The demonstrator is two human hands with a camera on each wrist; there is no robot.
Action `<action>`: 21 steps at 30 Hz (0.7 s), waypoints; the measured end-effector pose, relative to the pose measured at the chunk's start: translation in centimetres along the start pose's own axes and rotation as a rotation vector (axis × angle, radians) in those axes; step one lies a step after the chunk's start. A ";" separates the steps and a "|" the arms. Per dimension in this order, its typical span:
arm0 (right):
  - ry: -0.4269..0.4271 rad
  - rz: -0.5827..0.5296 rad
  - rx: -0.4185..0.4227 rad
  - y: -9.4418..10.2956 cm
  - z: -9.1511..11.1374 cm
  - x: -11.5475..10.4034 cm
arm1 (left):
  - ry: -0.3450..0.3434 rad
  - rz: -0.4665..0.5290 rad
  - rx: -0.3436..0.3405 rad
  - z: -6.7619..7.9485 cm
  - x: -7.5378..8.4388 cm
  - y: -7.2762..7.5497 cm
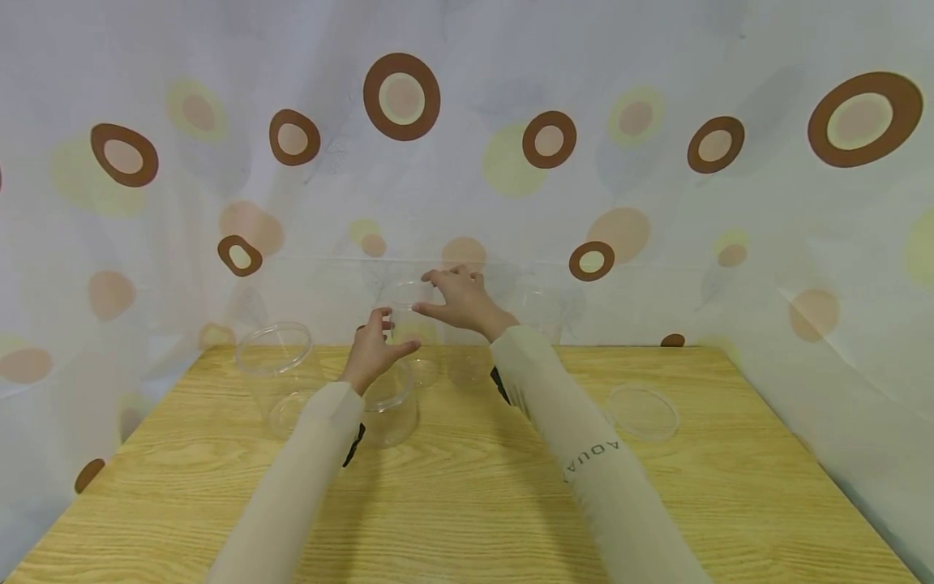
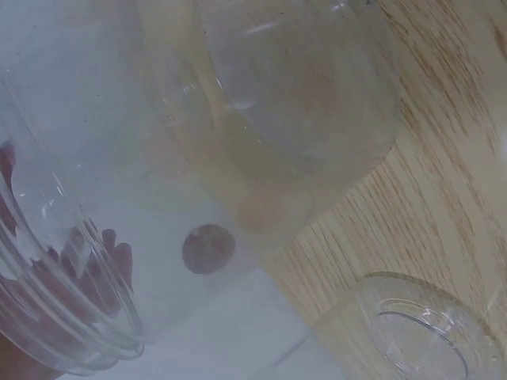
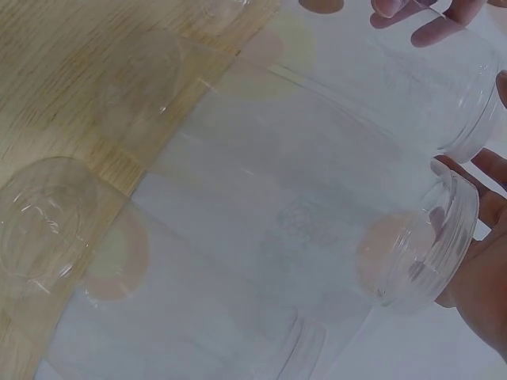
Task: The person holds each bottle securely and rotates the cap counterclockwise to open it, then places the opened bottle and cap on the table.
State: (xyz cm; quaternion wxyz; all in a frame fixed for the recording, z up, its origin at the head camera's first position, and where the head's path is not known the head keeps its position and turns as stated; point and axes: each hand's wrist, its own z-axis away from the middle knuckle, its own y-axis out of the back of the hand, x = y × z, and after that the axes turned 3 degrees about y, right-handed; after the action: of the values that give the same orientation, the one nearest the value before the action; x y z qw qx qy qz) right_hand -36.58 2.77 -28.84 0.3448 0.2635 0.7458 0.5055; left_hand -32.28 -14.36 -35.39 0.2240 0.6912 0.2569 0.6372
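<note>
A tall clear jar (image 1: pixel 416 332), smooth-walled and cylindrical, stands upright at the far middle of the table (image 1: pixel 438 519), between the person's left hand (image 1: pixel 372 350) and right hand (image 1: pixel 467 300). The left hand is at its left side, thumb stretched well away from lightly bent fingers; the right hand comes over its top from the right, forefinger and thumb spread apart at the rim. Whether either hand grips the jar or merely touches it, I cannot tell.

Two more tall jars of thin transparent material stand to its right: a middle jar (image 1: pixel 467 363) below the right hand, and a faint right-hand jar (image 1: pixel 543 312) beyond the right forearm. Close to the left wrist camera, a glossy ridged rim (image 2: pixel 119 348) runs in parallel bands, with fingers showing through it.

A short clear tub (image 1: pixel 397 422) with a thick round rim sits nearer, and a wide clear tub (image 1: pixel 255 381) stands at the left: five containers, three tall, two broad. One flat, round clear disc (image 1: pixel 644 412) lies at the right.

The tabletop carries wavy yellow-brown wood grain. Behind hangs a pale, creased sheet (image 1: pixel 467 32) printed with eight whole brown-ringed ovals.
</note>
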 end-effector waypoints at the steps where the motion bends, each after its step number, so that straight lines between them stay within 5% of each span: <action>1: 0.000 0.001 -0.002 0.0 0.0 0.0 | 0.000 -0.001 0.001 0.0 0.0 0.0; 21: 0.039 -0.015 0.024 0.6 0.3 -0.3 | -0.051 0.054 -0.001 0.2 -0.1 0.2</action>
State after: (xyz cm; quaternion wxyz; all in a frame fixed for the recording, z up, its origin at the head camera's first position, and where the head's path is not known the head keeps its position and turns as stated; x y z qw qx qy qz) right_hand -36.14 2.95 -28.31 0.3306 0.2520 0.7604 0.4989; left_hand -32.08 -14.55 -35.36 0.2136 0.7137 0.2322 0.6254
